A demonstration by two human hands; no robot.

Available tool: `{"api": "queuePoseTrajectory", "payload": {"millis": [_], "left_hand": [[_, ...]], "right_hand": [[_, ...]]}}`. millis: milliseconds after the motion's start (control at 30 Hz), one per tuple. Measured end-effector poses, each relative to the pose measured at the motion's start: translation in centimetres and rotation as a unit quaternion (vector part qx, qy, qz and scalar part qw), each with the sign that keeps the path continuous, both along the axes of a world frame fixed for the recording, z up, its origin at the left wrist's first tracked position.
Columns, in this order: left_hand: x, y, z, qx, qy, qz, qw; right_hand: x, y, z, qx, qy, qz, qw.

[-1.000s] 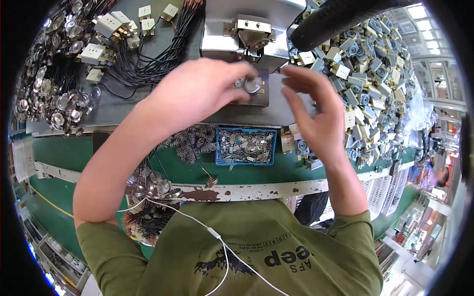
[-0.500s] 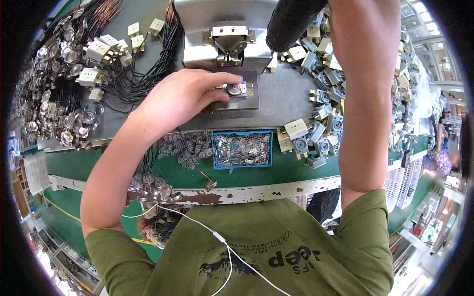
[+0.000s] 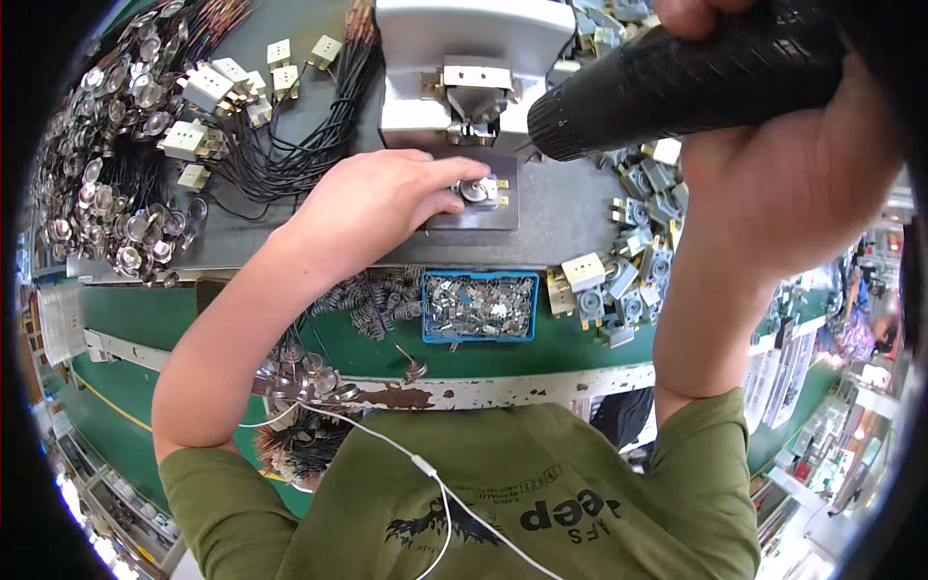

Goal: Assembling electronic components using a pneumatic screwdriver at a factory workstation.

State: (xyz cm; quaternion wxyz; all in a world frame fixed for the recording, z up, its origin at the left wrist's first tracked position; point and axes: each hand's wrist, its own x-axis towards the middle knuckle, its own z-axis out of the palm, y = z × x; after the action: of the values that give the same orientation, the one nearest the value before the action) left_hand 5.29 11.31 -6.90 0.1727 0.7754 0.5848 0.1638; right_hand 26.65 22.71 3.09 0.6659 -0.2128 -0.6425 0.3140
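My left hand (image 3: 387,198) reaches in over a flat metal plate (image 3: 493,220). Its thumb and forefinger close around a small connector part with a round metal cap (image 3: 474,191) and brass tabs on the right side. The part lies on the plate, in front of a silver machine (image 3: 416,106) with a metal fixture (image 3: 478,95). At the upper right, my right hand (image 3: 802,193) wraps around a thick black ribbed handle (image 3: 667,92). Its tapered end points left, close to the fixture. Whether it is a loose tool or a machine lever, I cannot tell.
A blue tray (image 3: 480,339) of small metal pieces sits near the front edge, beside coiled springs (image 3: 372,307). Wired metal caps (image 3: 135,227) and white ceramic blocks (image 3: 208,89) fill the left. Grey sockets with brass tabs (image 3: 628,266) are heaped at right.
My right hand has come down into view with the black handle, whose end now sits lower beside the fixture. My left hand keeps its grip on the part; the whole view has shifted slightly.
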Motion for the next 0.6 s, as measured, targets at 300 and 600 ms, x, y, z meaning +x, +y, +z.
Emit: {"api": "queuePoseTrajectory", "payload": {"millis": [300, 600], "left_hand": [[0.1, 0.0, 0.2, -0.018, -0.003, 0.009, 1.000], [0.2, 0.1, 0.6, -0.066, 0.005, 0.012, 0.998]], "right_hand": [[-7.5, -2.3, 0.9, -0.019, -0.011, 0.050, 0.999], [-7.8, -3.1, 1.3, -0.050, 0.013, 0.038, 0.998]]}}
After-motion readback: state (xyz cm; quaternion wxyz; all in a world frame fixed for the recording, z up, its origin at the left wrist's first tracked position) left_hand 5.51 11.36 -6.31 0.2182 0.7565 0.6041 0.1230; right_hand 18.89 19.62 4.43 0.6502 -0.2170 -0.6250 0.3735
